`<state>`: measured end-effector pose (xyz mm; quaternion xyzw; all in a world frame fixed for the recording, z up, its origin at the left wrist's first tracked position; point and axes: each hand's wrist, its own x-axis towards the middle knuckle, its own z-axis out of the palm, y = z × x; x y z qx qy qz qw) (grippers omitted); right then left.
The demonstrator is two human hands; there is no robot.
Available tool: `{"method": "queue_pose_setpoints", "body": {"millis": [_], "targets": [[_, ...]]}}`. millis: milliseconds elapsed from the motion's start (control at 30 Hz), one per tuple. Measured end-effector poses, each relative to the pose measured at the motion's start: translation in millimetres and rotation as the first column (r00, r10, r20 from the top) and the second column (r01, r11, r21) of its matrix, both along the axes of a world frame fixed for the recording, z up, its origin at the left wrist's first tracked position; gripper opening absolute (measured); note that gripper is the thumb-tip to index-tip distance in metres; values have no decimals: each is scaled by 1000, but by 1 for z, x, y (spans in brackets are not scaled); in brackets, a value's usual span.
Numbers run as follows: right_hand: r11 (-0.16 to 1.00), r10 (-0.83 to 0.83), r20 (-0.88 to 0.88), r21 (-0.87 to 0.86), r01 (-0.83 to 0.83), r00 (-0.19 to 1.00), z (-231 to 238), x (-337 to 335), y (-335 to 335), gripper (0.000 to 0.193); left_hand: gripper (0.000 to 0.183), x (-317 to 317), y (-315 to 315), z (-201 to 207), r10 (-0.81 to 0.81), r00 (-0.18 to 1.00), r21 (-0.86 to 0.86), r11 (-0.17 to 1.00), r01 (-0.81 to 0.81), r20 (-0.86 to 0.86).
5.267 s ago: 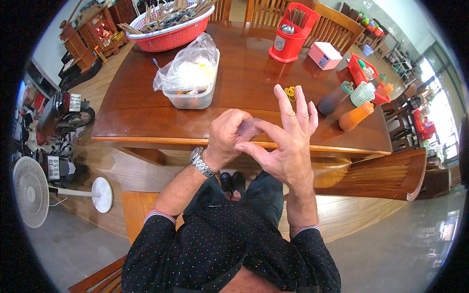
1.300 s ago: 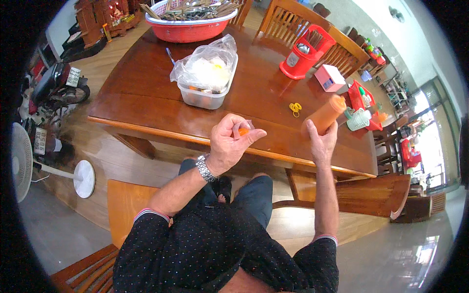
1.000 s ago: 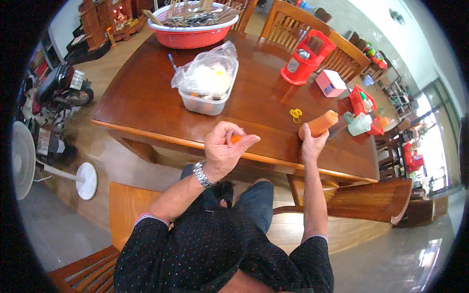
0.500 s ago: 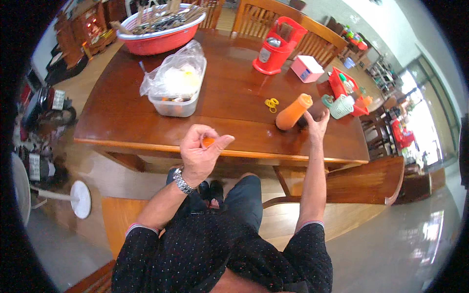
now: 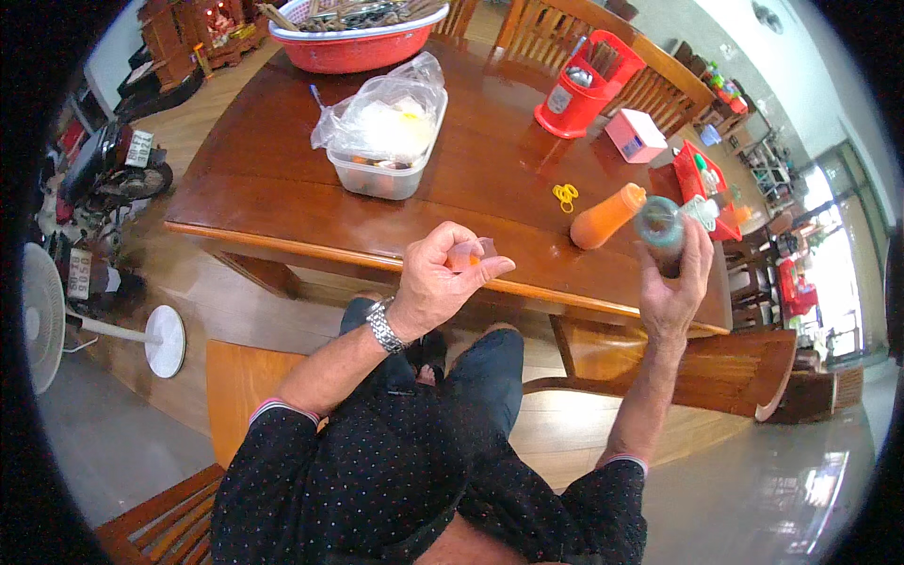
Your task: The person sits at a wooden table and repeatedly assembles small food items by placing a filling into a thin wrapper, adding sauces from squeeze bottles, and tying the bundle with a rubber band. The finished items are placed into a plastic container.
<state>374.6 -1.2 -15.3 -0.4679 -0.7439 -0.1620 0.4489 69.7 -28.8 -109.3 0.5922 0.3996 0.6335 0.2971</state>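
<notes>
Near the table's front edge, my left hand [image 5: 435, 287] pinches a small clear plastic bag [image 5: 480, 249] with something orange at its bottom. My right hand [image 5: 676, 299] is wrapped round a dark bottle with a greenish top [image 5: 659, 226], held tilted at the right side of the table. Just left of that bottle stands an orange squeeze bottle [image 5: 605, 220] with a pointed tip. Several yellow rubber bands [image 5: 565, 197] lie beside it. A clear plastic tub [image 5: 375, 180], topped by a plastic bag [image 5: 384, 111], sits farther left.
At the far left is a red basin [image 5: 363, 55] full of utensils. Farther back stand a red holder [image 5: 563, 115] and a pink box [image 5: 637, 137]. A red basket [image 5: 691, 160] with bottles and a pale green container is at the right. The wooden table [image 5: 282, 188] ends just before my lap.
My right hand has raised the dark bottle from beside the orange one and tilted its top into view. My left hand keeps the small bag. The whole view has shifted.
</notes>
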Motion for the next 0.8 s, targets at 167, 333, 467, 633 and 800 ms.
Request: {"method": "queue_pose_setpoints", "body": {"millis": [167, 333, 467, 633, 800], "targets": [[995, 64, 491, 34, -93, 869, 57, -51, -28, 58, 31, -2, -8, 0, -11, 996, -76, 997, 4, -88], [992, 56, 642, 54, -118, 765, 76, -79, -38, 45, 35, -7, -8, 0, -22, 993, -63, 998, 15, -114], [993, 49, 716, 38, -109, 696, 84, -87, -42, 44, 37, -8, -10, 4, -36, 986, -74, 997, 25, -161], [991, 60, 776, 31, -133, 628, 88, -94, -43, 42, 36, -3, -11, 4, -72, 985, -79, 995, 60, -160], [990, 69, 821, 14, -140, 567, 89, -103, -46, 41, 37, 0, -8, -2, -115, 982, -100, 990, 101, -147]]}}
